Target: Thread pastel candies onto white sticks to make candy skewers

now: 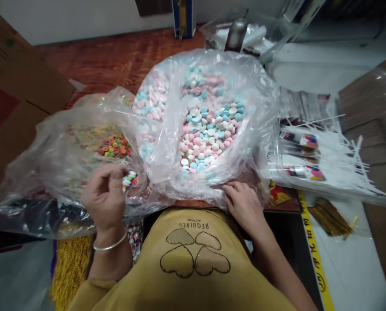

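Note:
My left hand (106,196) is closed, its thumb and fingers pinched together. Right beside its fingertips is a small cluster of white, blue and yellow candies (129,179); whether the fingers hold them is hard to make out. Behind that hand lies a clear plastic bag (59,134) with colourful ring-shaped pieces (118,145) inside. In the middle stands a large open plastic bag (167,134) full of pink, blue and white button-shaped candies (208,136). My right hand (244,205) has its fingers curled over the near edge of this large bag.
At the right, a clear plastic tray (358,196) holds white sticks (345,157) and printed packets (303,140). Gold twist ties (330,218) lie nearer. A cardboard box (20,77) stands at the left. Behind the large bag is a dark cylindrical object (236,34).

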`<state>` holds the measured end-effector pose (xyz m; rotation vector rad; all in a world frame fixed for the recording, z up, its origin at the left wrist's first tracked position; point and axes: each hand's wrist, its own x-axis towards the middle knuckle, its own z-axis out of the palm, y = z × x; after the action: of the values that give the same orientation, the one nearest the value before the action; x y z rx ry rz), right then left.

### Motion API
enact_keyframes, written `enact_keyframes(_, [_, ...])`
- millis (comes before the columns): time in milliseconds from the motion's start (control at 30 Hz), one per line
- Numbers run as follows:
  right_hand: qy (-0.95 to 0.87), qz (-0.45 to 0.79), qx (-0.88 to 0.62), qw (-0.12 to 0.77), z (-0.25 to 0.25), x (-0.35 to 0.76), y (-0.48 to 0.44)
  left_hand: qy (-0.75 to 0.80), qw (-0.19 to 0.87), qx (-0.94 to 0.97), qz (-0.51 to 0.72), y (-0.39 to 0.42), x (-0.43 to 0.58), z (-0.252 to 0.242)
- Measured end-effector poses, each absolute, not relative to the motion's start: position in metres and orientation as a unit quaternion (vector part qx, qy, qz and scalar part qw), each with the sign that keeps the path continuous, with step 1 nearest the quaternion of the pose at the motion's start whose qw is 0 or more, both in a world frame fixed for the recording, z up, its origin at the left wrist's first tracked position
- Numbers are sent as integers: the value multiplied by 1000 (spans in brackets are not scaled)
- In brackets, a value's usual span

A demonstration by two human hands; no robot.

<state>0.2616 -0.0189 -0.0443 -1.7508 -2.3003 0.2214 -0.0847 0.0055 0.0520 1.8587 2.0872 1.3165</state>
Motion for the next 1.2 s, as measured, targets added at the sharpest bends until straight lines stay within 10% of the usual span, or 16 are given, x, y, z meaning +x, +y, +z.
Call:
enact_keyframes(167, [-789, 47, -601, 118, -54, 253, -19, 380, 325, 778, 379, 9, 3, 51])
enact_keyframes(400, [-751, 29, -588, 300, -53, 274, -27, 420, 364, 818, 147, 23, 28, 19])
enact_keyframes(933, [-736, 51, -564, 371, -25, 288, -40, 448, 765, 373, 273, 18, 47, 2])
enact_keyframes(1200, [-738, 68, -543, 395, -27, 272, -36, 407, 724, 426, 357, 20, 47, 15])
